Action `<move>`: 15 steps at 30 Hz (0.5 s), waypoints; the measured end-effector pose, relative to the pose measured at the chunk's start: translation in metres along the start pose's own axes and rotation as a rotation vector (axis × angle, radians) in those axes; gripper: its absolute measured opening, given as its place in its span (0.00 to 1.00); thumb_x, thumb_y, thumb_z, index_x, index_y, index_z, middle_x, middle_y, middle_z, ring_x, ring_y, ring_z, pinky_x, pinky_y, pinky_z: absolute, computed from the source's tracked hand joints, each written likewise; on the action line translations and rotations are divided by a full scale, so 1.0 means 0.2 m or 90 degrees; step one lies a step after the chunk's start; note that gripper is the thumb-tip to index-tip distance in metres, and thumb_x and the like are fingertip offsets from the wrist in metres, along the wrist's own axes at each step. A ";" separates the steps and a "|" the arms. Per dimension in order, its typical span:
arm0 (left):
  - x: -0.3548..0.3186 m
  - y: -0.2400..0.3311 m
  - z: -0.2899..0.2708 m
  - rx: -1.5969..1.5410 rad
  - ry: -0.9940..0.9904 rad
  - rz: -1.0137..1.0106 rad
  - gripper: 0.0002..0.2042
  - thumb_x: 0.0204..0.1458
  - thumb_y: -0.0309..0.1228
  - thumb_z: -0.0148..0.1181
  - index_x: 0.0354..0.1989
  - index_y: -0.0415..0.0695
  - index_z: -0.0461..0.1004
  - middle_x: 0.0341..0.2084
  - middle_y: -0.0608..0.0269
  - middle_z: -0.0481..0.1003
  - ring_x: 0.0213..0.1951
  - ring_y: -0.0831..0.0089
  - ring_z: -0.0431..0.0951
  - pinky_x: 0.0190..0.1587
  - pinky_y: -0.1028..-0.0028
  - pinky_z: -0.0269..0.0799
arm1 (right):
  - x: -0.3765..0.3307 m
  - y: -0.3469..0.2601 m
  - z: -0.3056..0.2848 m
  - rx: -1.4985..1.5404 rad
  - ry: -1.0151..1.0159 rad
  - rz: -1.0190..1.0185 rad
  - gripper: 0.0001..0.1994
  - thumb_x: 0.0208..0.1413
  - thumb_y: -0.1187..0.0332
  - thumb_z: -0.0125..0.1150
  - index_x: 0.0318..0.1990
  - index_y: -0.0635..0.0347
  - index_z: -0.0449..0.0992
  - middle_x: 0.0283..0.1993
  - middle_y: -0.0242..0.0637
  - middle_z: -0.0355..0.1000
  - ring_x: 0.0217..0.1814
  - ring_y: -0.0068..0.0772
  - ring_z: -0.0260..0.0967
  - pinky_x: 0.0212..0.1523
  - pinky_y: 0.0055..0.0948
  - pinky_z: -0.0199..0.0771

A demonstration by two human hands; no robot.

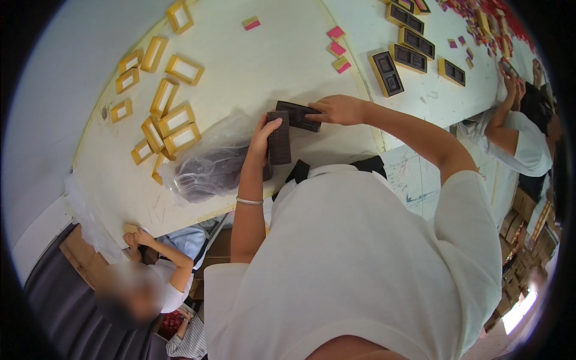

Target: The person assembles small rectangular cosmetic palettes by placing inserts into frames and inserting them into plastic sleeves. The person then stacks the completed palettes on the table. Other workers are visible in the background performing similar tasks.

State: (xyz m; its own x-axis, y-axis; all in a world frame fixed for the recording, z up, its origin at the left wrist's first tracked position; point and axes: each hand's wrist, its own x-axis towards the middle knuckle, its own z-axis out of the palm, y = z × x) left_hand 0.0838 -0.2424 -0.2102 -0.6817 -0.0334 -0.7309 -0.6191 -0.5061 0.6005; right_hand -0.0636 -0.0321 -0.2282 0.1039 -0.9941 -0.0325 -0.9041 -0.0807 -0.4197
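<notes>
My left hand (261, 139) grips a dark brown flat tray insert (279, 139), held upright just above the white table (264, 54). My right hand (339, 110) holds a second dark tray insert (297, 115), lying flat and touching the top of the first. Just left of my left hand lies a clear plastic bag (210, 165) with dark inserts inside. I wear a white shirt, and a thin bracelet sits on my left wrist.
Several open gold-rimmed box frames (171, 117) lie at the table's left. Gold boxes with dark inserts (386, 73) and small pink and gold pieces (337, 48) lie at the far right. One seated person (150, 270) works at lower left, another (522, 132) at the right.
</notes>
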 end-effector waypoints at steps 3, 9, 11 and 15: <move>-0.01 -0.01 0.03 0.008 0.011 0.012 0.25 0.46 0.37 0.56 0.53 0.42 0.61 0.35 0.64 0.69 0.34 0.77 0.70 0.33 0.78 0.67 | 0.00 0.01 0.04 -0.020 -0.051 0.010 0.21 0.46 0.72 0.49 0.52 0.63 0.65 0.48 0.49 0.61 0.42 0.43 0.66 0.43 0.33 0.68; 0.01 -0.07 0.01 -0.053 0.026 0.035 0.26 0.45 0.37 0.56 0.54 0.42 0.60 0.35 0.64 0.69 0.35 0.76 0.70 0.36 0.77 0.67 | -0.01 -0.12 0.03 -0.050 0.171 0.071 0.20 0.47 0.64 0.55 0.48 0.64 0.69 0.48 0.49 0.60 0.43 0.44 0.66 0.44 0.31 0.67; 0.01 -0.07 0.03 -0.048 0.023 0.038 0.26 0.45 0.37 0.56 0.54 0.42 0.60 0.35 0.64 0.69 0.35 0.76 0.70 0.37 0.77 0.67 | 0.00 -0.17 0.07 0.010 0.175 0.143 0.20 0.47 0.63 0.57 0.47 0.64 0.69 0.48 0.49 0.59 0.45 0.45 0.64 0.45 0.33 0.67; 0.00 -0.08 0.02 -0.035 0.027 0.024 0.26 0.45 0.36 0.56 0.54 0.42 0.60 0.37 0.64 0.69 0.36 0.75 0.70 0.37 0.76 0.67 | 0.02 -0.20 0.16 0.079 0.168 0.232 0.22 0.46 0.62 0.58 0.49 0.62 0.68 0.50 0.51 0.58 0.50 0.47 0.61 0.48 0.36 0.66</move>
State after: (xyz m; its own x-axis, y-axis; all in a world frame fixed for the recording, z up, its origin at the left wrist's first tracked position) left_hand 0.0923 -0.2314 -0.2184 -0.6863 -0.0891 -0.7219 -0.5699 -0.5508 0.6098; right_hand -0.0133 -0.0298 -0.2404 -0.3356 -0.9416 0.0268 -0.8034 0.2712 -0.5301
